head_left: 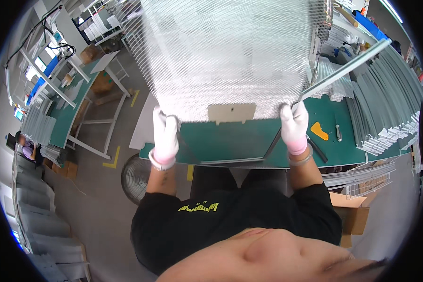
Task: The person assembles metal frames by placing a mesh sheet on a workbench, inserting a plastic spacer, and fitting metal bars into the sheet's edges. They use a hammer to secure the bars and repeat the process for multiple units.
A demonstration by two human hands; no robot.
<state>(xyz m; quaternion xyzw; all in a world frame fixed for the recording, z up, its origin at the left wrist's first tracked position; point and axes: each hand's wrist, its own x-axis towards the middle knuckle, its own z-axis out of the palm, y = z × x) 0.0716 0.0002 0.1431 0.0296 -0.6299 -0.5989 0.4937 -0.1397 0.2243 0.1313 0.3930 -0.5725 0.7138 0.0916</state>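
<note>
A large silvery panel [230, 61] with fine ribs rises in front of me over the green bench. In the middle of its near edge is a pale beige plate [231, 113] with a small dark hole. My left hand [165, 134], in a white glove with a pink cuff, grips the panel's near left corner. At the near right corner my right hand [293, 124], gloved the same way, is closed on the panel too. Beneath, a thin-edged frame [232, 160] lies along the bench's front edge. The fingertips behind the panel are hidden.
Right of my right hand, an orange scraper [319, 131], a screwdriver [338, 132] and a dark bar [317, 149] lie on the green bench [333, 113]. Stacked grey strips [385, 103] stand farther right. A round fan [135, 178] is on the floor at left, near another green table [70, 113].
</note>
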